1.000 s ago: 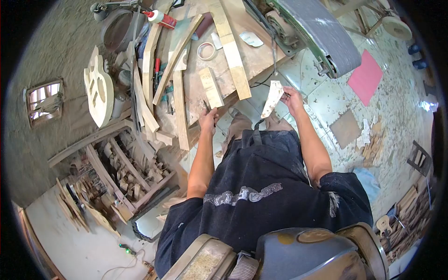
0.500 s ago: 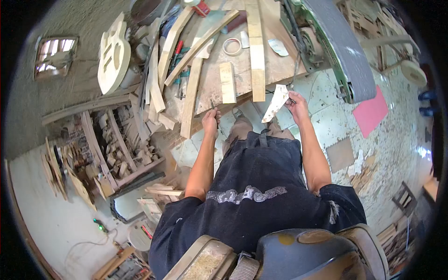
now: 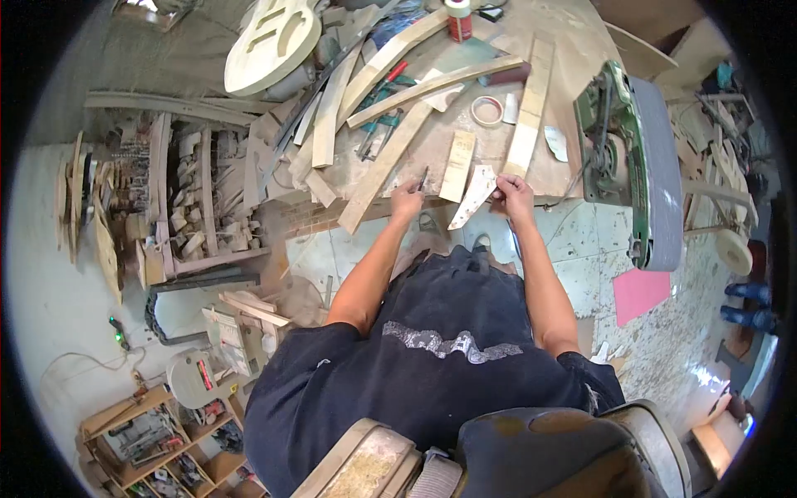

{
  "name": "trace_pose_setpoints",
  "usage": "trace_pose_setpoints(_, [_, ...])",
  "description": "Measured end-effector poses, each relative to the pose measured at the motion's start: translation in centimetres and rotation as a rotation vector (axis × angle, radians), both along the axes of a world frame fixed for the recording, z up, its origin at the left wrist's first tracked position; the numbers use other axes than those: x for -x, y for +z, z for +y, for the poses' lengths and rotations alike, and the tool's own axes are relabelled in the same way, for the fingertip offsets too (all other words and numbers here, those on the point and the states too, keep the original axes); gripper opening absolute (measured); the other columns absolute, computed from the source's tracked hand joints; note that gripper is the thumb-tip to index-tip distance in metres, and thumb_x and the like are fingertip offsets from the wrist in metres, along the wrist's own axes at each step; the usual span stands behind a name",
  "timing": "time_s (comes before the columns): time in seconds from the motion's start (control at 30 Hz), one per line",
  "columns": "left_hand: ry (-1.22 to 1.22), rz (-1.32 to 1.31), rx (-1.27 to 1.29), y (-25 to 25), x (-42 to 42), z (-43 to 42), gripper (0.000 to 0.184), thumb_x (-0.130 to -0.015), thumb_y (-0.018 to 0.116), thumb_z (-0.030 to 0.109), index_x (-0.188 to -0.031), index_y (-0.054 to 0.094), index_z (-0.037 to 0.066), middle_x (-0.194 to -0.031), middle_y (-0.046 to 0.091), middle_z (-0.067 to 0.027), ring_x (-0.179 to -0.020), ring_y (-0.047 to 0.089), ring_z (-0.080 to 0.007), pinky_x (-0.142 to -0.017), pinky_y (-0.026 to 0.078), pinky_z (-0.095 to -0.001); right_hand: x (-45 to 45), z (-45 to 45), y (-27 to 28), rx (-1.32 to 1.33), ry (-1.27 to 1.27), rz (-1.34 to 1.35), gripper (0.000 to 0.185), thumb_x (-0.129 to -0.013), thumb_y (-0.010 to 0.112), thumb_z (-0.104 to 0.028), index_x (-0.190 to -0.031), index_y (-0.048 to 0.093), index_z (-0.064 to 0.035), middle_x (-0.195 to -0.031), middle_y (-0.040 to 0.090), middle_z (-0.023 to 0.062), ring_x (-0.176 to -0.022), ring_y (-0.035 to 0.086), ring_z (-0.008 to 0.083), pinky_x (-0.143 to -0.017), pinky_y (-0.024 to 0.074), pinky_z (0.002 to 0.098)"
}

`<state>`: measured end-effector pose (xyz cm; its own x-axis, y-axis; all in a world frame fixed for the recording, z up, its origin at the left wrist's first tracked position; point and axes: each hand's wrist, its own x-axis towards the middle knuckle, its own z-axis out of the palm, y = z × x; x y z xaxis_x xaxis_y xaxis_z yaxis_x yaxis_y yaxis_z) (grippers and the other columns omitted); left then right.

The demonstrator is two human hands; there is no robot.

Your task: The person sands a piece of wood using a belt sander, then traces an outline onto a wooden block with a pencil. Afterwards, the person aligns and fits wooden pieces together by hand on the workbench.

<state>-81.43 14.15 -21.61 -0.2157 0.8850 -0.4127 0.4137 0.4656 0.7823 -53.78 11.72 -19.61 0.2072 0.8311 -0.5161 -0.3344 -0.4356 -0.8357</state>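
Beside the wood block (image 3: 458, 163), the right hand (image 3: 515, 200) pinched a white piece (image 3: 475, 197) and the left hand (image 3: 406, 202), across the block, a dark tool (image 3: 424, 178), seemingly for positioning, which next called for steadiness.

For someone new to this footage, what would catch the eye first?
Probably the pale guitar-shaped body at the upper left, then the bright pink sheet at the right, just below the grey-belted machine in the picture. Near the middle, the right hand holds a speckled white tapered piece.
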Motion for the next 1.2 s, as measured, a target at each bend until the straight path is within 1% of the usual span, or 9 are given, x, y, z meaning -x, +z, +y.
trace_pose_setpoints(0.03, [-0.068,0.080,-0.045,-1.4,0.5,0.7,0.037,-0.076,0.067,0.009,-0.112,0.073,0.000,-0.097,0.075,-0.0162,-0.081,0.071,-0.0237,-0.076,0.055,-0.0351,0.5,0.5,-0.5,-0.019,0.005,0.003,0.016,-0.094,0.068,-0.015,-0.105,0.068,-0.0029,-0.081,0.069,0.0019,-0.066,0.063,0.0075,-0.058,0.0490,0.0227])
trace_pose_setpoints(0.13, [-0.086,0.049,-0.032,-2.2,1.1,2.1,0.033,-0.080,0.070,0.011,-0.110,0.074,0.000,-0.088,0.074,-0.0102,-0.070,0.067,-0.0153,-0.062,0.052,-0.0302,1.7,2.4,-1.6,-0.029,0.005,-0.008,0.015,-0.094,0.068,-0.014,-0.104,0.068,-0.0020,-0.081,0.069,0.0023,-0.065,0.062,0.0081,-0.058,0.0481,0.0230])
trace_pose_setpoints(0.27, [-0.098,-0.022,-0.025,-1.9,1.5,3.5,0.030,-0.080,0.072,0.013,-0.108,0.075,0.003,-0.089,0.075,-0.0099,-0.080,0.069,-0.0151,-0.072,0.053,-0.0311,3.2,5.1,-1.4,-0.027,-0.037,-0.073,0.013,-0.095,0.066,-0.011,-0.103,0.069,-0.0006,-0.081,0.068,0.0029,-0.063,0.060,0.0089,-0.057,0.0478,0.0240])
trace_pose_setpoints(0.5, [-0.282,-0.031,-0.108,-2.1,1.9,6.6,0.038,-0.080,0.073,0.013,-0.115,0.071,0.000,-0.100,0.075,-0.0168,-0.089,0.072,-0.0247,-0.083,0.056,-0.0354,4.8,8.2,-1.4,0.018,-0.081,-0.203,0.015,-0.097,0.066,-0.016,-0.106,0.070,-0.0047,-0.084,0.067,0.0010,-0.064,0.059,0.0083,-0.058,0.0506,0.0231])
trace_pose_setpoints(0.6, [-0.349,-0.017,-0.122,-2.6,1.4,8.1,0.038,-0.080,0.072,0.012,-0.116,0.071,0.001,-0.102,0.075,-0.0179,-0.090,0.072,-0.0253,-0.084,0.056,-0.0359,5.6,7.4,-0.2,0.057,-0.131,-0.216,0.017,-0.098,0.065,-0.016,-0.109,0.070,-0.0042,-0.083,0.067,0.0005,-0.063,0.059,0.0083,-0.058,0.0504,0.0233])
trace_pose_setpoints(0.77, [-0.402,-0.015,-0.170,-1.3,0.5,9.9,0.038,-0.077,0.074,0.010,-0.114,0.071,0.001,-0.099,0.073,-0.0168,-0.093,0.071,-0.0288,-0.087,0.055,-0.0380,5.1,4.2,-0.5,0.074,-0.245,-0.173,0.016,-0.097,0.067,-0.016,-0.105,0.069,-0.0022,-0.078,0.065,0.0020,-0.060,0.058,0.0089,-0.053,0.0476,0.0233])
trace_pose_setpoints(0.97, [-0.404,0.055,-0.314,-3.9,0.6,10.1,0.037,-0.075,0.074,0.009,-0.111,0.071,0.002,-0.097,0.070,-0.0166,-0.090,0.069,-0.0331,-0.085,0.054,-0.0420,5.4,3.7,-0.7,0.078,-0.286,-0.170,0.018,-0.096,0.068,-0.015,-0.108,0.068,-0.0014,-0.080,0.066,0.0022,-0.062,0.058,0.0082,-0.055,0.0487,0.0230])
trace_pose_setpoints(1.07, [-0.437,0.012,-0.272,-2.9,1.5,9.7,0.041,-0.080,0.073,0.013,-0.118,0.068,0.000,-0.103,0.072,-0.0177,-0.092,0.071,-0.0278,-0.082,0.056,-0.0376,5.8,4.9,-0.4,0.040,-0.254,-0.128,0.018,-0.097,0.067,-0.015,-0.109,0.068,-0.0012,-0.081,0.066,0.0018,-0.063,0.058,0.0081,-0.057,0.0492,0.0234])
trace_pose_setpoints(1.2, [-0.368,-0.099,-0.225,-1.5,2.9,9.1,0.038,-0.084,0.073,0.016,-0.119,0.068,0.001,-0.101,0.072,-0.0146,-0.090,0.071,-0.0228,-0.081,0.056,-0.0349,6.3,6.6,-0.6,0.000,-0.204,-0.120,0.019,-0.098,0.066,-0.014,-0.111,0.068,-0.0006,-0.083,0.066,0.0015,-0.063,0.058,0.0083,-0.057,0.0490,0.0238])
